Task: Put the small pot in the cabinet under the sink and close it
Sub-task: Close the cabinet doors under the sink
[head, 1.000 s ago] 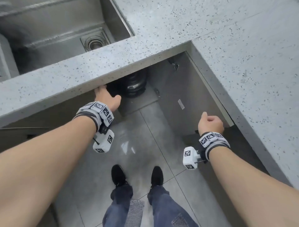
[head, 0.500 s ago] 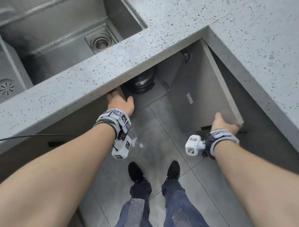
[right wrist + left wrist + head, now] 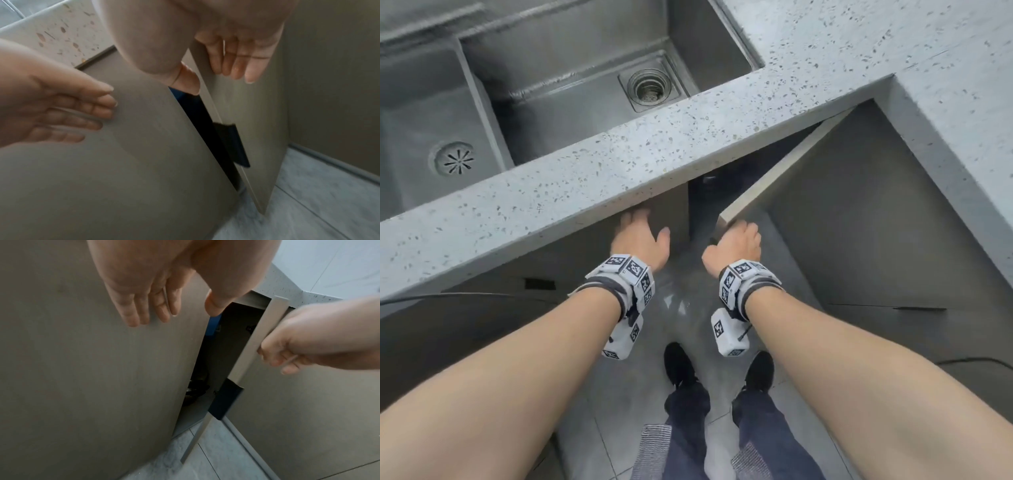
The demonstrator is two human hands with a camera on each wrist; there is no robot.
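Note:
The cabinet under the sink has two grey doors, nearly closed, with a narrow dark gap between them. My left hand [image 3: 640,240] lies flat on the left door [image 3: 671,209], its fingers [image 3: 148,311] straight against the panel [image 3: 92,369]. My right hand [image 3: 736,241] holds the free edge of the right door [image 3: 859,205], thumb [image 3: 185,81] behind the edge and fingers on the front face [image 3: 257,129]. The small pot is hidden in the head view. A dim dark shape [image 3: 195,389] sits low in the gap; I cannot tell whether it is the pot.
The speckled grey counter [image 3: 619,164] overhangs the doors, with a steel double sink [image 3: 571,68] set behind it. My shoes [image 3: 681,370] stand on the tiled floor just before the cabinet. A thin black cable [image 3: 465,296] runs along the left cabinet front.
Both doors have swung inward: the left hand pushed its door almost shut and the right hand brought the right door round. The pot, visible inside earlier, is now covered.

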